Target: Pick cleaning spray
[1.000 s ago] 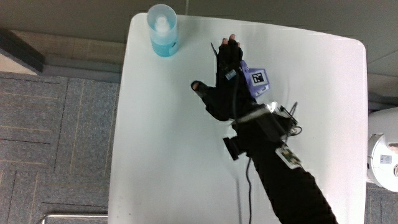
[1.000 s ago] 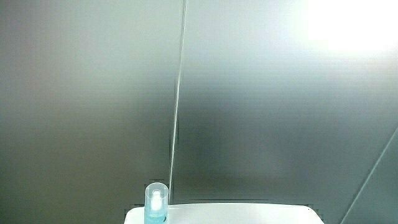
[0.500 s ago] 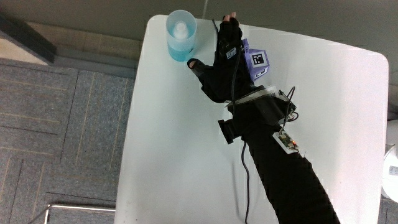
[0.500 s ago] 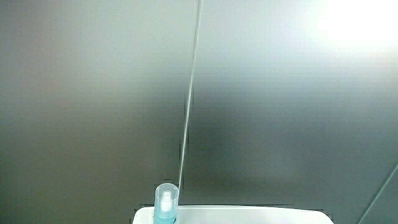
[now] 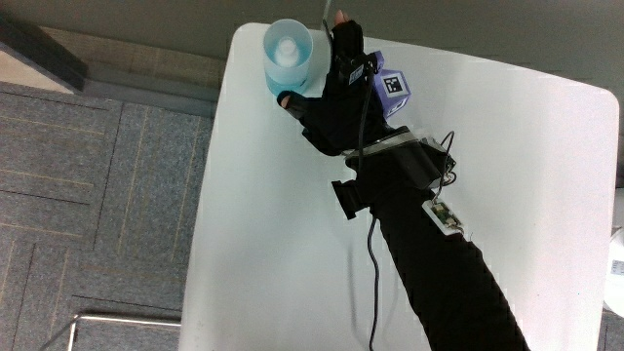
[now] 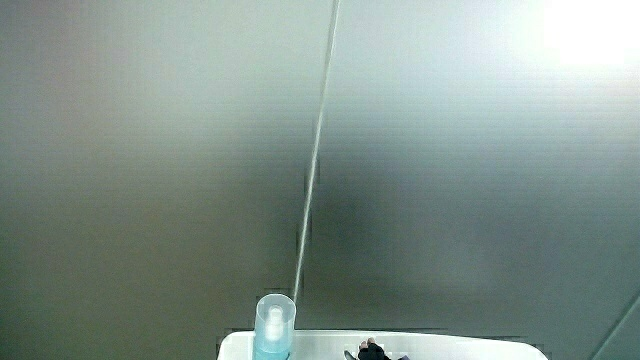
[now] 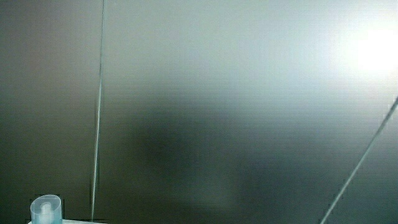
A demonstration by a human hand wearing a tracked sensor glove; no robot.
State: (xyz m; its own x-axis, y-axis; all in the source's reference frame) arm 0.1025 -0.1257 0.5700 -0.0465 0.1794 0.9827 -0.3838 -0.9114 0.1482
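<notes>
The cleaning spray (image 5: 289, 55) stands upright at the bench (image 5: 263, 244) corner farthest from the person, its long axis vertical. The hands (image 5: 336, 93) lie just beside it, fingers spread and holding nothing, thumb reaching toward the bottle's base.

White table (image 5: 292, 244); blue spray bottle (image 5: 289, 57) upright near corner.

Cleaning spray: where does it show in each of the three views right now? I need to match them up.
Main view: the cleaning spray stands upright at a table corner, beside the hand.
Side view: it rises at the picture's lower edge, fingertips beside it.
Side view: only its cap shows; no hand.
Shared landmark: the white table's edge under it.
</notes>
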